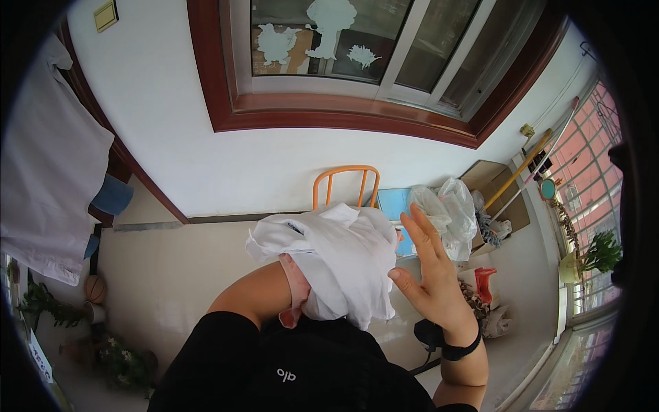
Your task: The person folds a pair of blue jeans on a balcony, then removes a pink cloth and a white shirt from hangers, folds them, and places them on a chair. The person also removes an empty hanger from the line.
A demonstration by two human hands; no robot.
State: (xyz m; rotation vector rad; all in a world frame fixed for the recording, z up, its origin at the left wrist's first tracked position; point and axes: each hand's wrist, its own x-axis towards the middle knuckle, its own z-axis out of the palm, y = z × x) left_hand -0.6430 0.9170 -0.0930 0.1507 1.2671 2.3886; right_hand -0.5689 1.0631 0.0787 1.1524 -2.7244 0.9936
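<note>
A crumpled bundle of white cloth [345, 262] lies over my bent left forearm, in front of my black shirt. A piece of pink cloth [294, 296] hangs between the bundle and my upper arm. My left hand is almost wholly hidden by the white cloth; only a small skin-coloured patch shows at the bundle's right edge, and its grip cannot be made out. Just right of the bundle, my right hand [427, 268] is raised with thumb and fingers apart, holding nothing. A black band [463, 350] is round my right wrist.
An orange metal chair back [346, 169] stands against the wall beyond the bundle. Plastic bags [455, 216], a cardboard box [515, 206] and long handles [519, 167] are at the right, near a potted plant [570, 268]. A hanging white cloth [46, 154], a basketball [94, 289] and plants are left.
</note>
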